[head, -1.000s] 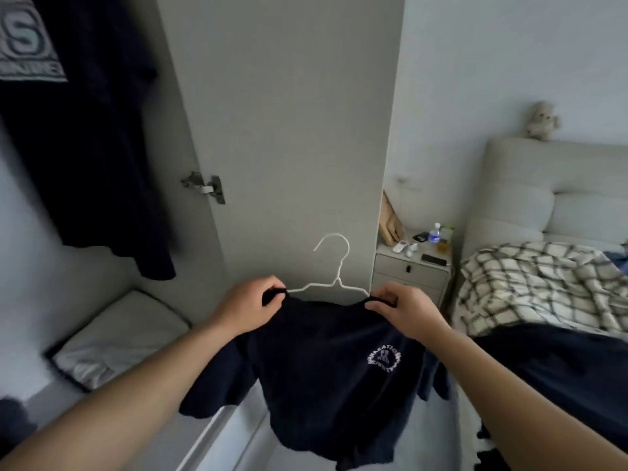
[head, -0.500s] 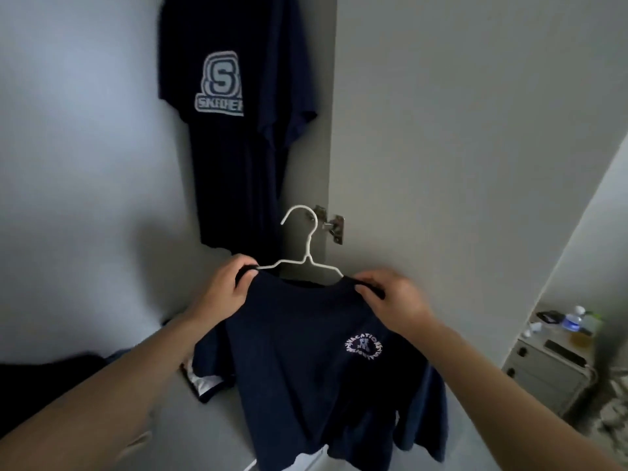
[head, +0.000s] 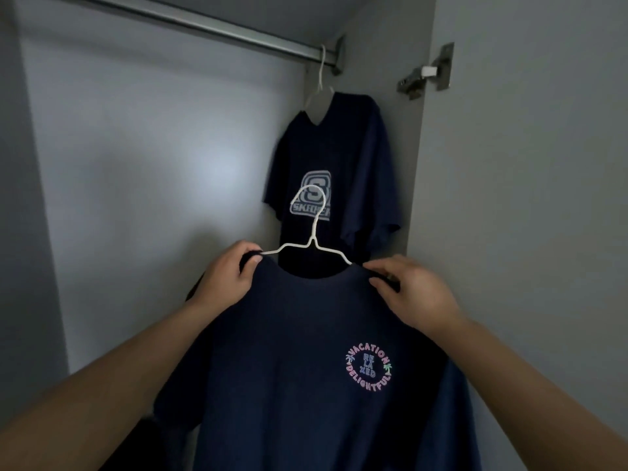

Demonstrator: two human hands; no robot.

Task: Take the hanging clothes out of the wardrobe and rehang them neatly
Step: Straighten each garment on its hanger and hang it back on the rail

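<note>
A navy T-shirt (head: 292, 351) with a round pink "Vacation Delightful" print sits on a white wire hanger (head: 311, 229), held up in front of the open wardrobe. My left hand (head: 227, 280) grips its left shoulder and my right hand (head: 411, 294) grips its right shoulder. The hanger's hook points up, well below the metal rail (head: 190, 20). A second navy T-shirt (head: 356, 171) with a grey logo hangs from the rail's right end on its own white hanger (head: 321, 83).
The wardrobe's pale back wall (head: 153, 164) fills the left. The open door (head: 526, 198) stands at the right, with a metal hinge (head: 426, 74) near its top. Something dark lies low at the bottom left.
My view has swung up from the bedside and bed into the wardrobe. Both hands have lifted the shirt on its hanger higher, toward the rail, which now shows.
</note>
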